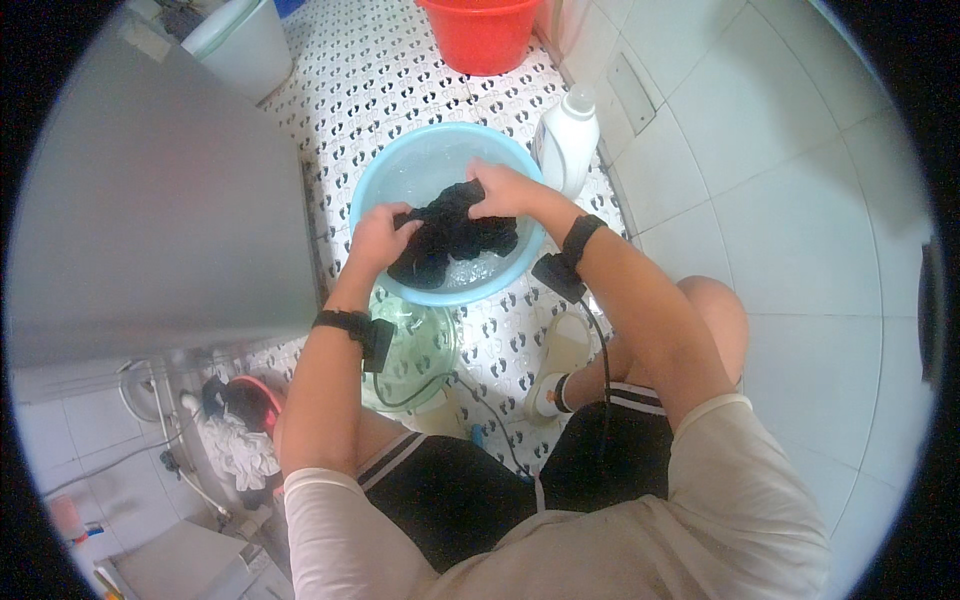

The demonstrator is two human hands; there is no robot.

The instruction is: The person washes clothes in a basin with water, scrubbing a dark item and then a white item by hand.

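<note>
**Scrubbing the dark cloth over the basin**

Both hands clench the wet black garment [450, 235] above the light blue basin [375, 180]: left hand [378, 240] at nine o'clock, right hand [505, 190] at one. Rub fold against fold, low over the water, clear of the white detergent bottle [567, 140].

White wall tiles [800, 200], footprint-patterned floor [400, 80]
</note>
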